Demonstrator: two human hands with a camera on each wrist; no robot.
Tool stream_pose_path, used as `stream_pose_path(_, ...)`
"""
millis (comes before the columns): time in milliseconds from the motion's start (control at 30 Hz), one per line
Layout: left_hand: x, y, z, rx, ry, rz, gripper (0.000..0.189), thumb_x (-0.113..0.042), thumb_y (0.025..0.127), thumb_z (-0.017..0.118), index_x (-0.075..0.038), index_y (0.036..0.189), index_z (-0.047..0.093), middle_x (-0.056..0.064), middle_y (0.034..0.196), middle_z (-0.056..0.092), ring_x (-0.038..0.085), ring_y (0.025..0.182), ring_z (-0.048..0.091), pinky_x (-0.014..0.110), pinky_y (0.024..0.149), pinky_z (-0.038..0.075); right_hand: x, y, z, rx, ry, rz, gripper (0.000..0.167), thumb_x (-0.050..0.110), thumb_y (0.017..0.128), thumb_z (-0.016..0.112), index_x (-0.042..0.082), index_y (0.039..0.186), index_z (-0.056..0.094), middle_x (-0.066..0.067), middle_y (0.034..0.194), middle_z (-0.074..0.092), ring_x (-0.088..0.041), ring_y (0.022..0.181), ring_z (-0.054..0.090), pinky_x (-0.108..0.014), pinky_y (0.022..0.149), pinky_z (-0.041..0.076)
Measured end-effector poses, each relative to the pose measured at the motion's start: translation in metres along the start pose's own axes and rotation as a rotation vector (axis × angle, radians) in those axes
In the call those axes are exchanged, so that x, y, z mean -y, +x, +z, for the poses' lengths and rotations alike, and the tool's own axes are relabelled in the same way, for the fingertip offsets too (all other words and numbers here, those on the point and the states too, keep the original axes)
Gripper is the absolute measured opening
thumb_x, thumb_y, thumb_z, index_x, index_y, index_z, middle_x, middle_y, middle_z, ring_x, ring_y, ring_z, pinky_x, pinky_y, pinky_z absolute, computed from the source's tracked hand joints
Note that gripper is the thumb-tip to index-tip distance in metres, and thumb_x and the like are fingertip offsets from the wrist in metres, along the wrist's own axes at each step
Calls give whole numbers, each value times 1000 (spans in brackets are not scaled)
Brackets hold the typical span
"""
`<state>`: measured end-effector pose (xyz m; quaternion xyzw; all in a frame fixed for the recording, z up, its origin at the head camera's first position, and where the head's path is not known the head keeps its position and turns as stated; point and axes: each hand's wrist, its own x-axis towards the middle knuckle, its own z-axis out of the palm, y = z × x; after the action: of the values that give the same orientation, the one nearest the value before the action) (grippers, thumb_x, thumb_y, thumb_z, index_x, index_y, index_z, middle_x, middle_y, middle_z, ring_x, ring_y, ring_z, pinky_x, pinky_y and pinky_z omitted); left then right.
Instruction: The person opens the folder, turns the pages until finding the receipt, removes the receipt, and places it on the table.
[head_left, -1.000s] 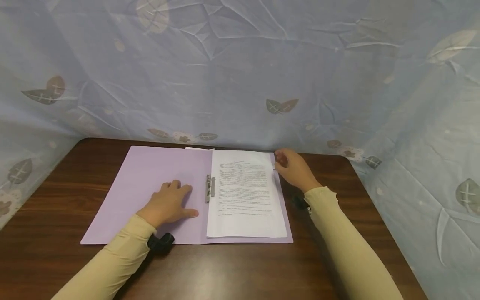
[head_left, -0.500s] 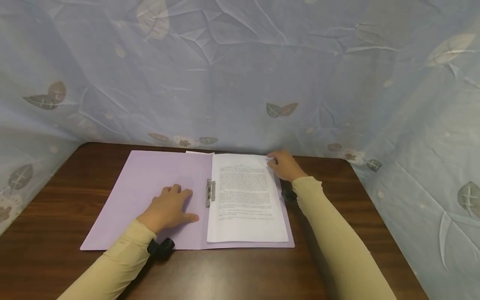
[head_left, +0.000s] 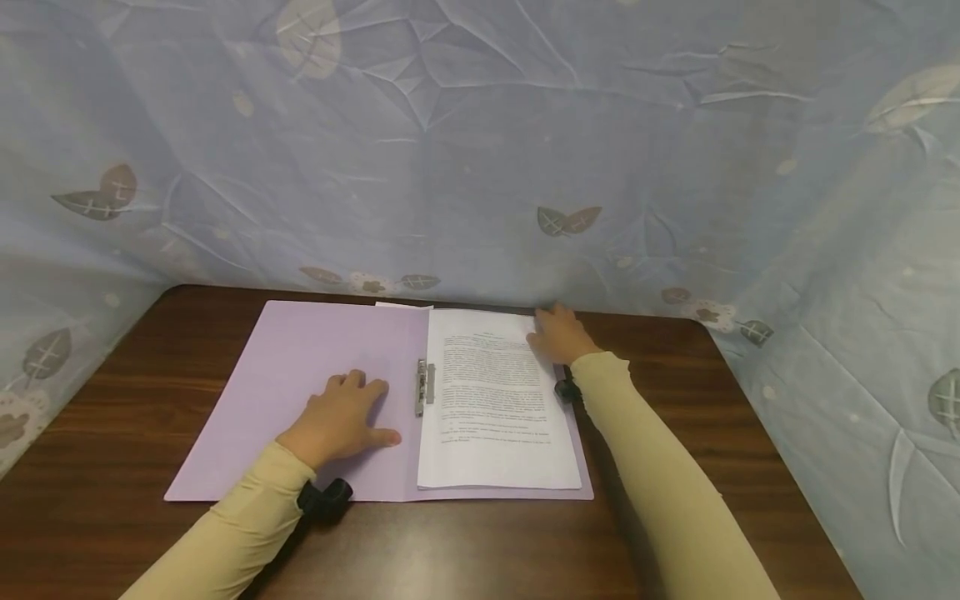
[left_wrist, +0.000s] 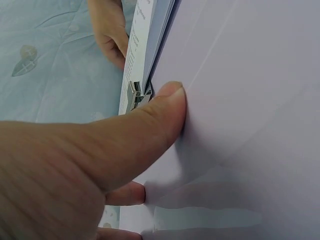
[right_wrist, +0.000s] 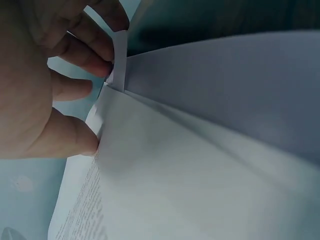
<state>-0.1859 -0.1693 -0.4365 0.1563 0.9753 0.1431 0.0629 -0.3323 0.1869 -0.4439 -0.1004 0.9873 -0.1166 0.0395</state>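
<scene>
The lilac folder (head_left: 277, 383) lies open on the dark surface (head_left: 457, 550), the printed sheets (head_left: 498, 421) on its right half beside the metal clip (head_left: 421, 387). The left hand (head_left: 337, 419), fingers spread wide, rests on the left cover. The right hand (head_left: 562, 335) is at the sheets' top right corner, thumb against a page edge — whether it pinches, I cannot tell. Pulling from that corner could crease the paper; too light a left-hand press might let the folder slide.

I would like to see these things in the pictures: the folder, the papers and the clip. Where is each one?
Folder (head_left: 307, 342), head view: bare area of its left cover.
Papers (head_left: 497, 400), head view: middle of the top sheet.
Clip (head_left: 421, 388), head view: middle of its metal strip.
</scene>
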Motion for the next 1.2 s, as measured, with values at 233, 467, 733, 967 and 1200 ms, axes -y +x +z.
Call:
stream_pose_path(233, 1, 0, 0, -5, 2, 1, 86, -58, 80, 83, -3, 141, 58, 34, 138, 52, 59, 127, 47, 75, 90, 47, -3, 3, 4, 9, 1, 1, 50, 28, 105, 55, -3, 144, 56, -28, 146, 45, -44, 135, 43, -60, 111, 38)
stream_pose_path(467, 1, 0, 0, -3, -2, -10, 86, -58, 80, 83, -4, 141, 57, 33, 139, 51, 60, 129, 46, 76, 91, 46, -1, 4, 4, -15, -79, -18, 47, 30, 103, 58, -5, 135, 63, -28, 135, 53, -43, 127, 47, -59, 108, 38)
stream_pose_path(733, 0, 0, 1, 2, -4, -8, 86, -57, 80, 83, -3, 142, 56, 34, 140, 50, 59, 130, 46, 76, 92, 45, 4, -2, -3, -53, -77, -8, 42, 28, 100, 65, 3, 135, 67, -25, 132, 63, -47, 127, 52, -61, 110, 35)
stream_pose_path(967, 0, 0, 2, -3, -4, -11, 86, -57, 80, 82, -4, 142, 57, 33, 140, 50, 59, 130, 46, 76, 92, 45, -9, 4, 0, -11, 15, 72, 49, 31, 98, 67, -2, 133, 62, -25, 128, 65, -47, 120, 55, -60, 107, 39)
stream_pose_path(1200, 0, -1, 2, -1, -2, -11, 85, -57, 81, 82, -4, 142, 57, 33, 140, 51, 58, 130, 46, 76, 92, 45, -15, 3, 0, -19, -45, 3, 58, 34, 99, 64, 0, 145, 56, -28, 141, 58, -49, 132, 49, -63, 111, 36)
